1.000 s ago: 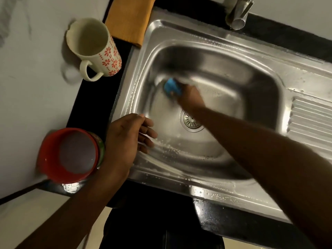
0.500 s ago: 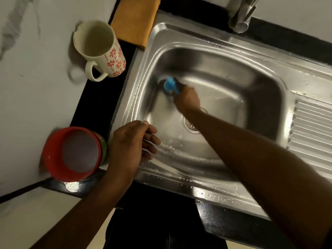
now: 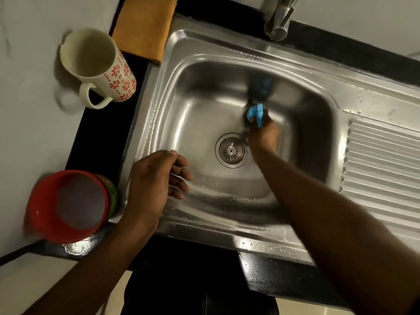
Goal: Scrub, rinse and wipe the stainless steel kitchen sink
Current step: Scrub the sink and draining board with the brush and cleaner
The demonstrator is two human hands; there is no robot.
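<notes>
The stainless steel sink (image 3: 204, 51) fills the middle of the view, wet and dotted with suds along its near wall. My right hand (image 3: 264, 136) is down in the basin, gripping a blue scrubber (image 3: 256, 113) and pressing it on the floor just right of the round drain (image 3: 231, 150), near the far wall. My left hand (image 3: 156, 180) rests on the sink's near-left rim, fingers loosely curled over the edge and holding nothing.
A chrome tap (image 3: 278, 19) overhangs the far rim. A folded orange cloth (image 3: 145, 26) lies at the far-left corner. A flowered white mug (image 3: 100, 64) and a red cup (image 3: 68, 205) stand on the left counter. A ribbed drainboard (image 3: 381, 169) lies to the right.
My right hand has swept the blue scrubber from the basin's far-left part rightward past the drain. My left hand has stayed on the rim.
</notes>
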